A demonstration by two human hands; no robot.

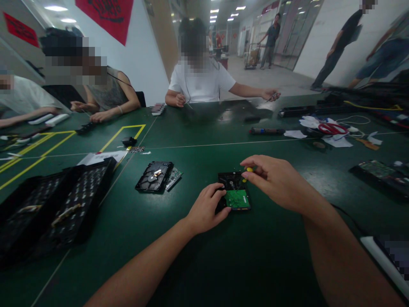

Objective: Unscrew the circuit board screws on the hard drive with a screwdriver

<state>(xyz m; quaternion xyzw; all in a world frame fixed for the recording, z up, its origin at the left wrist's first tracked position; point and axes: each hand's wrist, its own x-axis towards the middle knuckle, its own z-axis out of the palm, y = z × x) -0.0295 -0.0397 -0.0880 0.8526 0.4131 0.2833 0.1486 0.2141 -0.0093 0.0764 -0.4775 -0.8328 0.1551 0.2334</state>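
A hard drive [232, 187] lies on the green table with its green circuit board [237, 199] facing up. My left hand [207, 209] grips its left side, fingers on the top edge and thumb at the near edge. Over the drive's upper right corner, my right hand [271, 179] pinches a small yellow tool [249, 169]; most of it is hidden by the fingers. Tiny screws appear near the drive's far edge. To the left lies another hard drive [154, 176], with a loose circuit board [174, 178] beside it.
An open black case [86, 192] stands at left. Cables [332, 128], papers and a dark marker-like cylinder [266, 131] lie at the right back. A circuit-board device [380, 175] sits at right. Several people sit across the table or stand behind.
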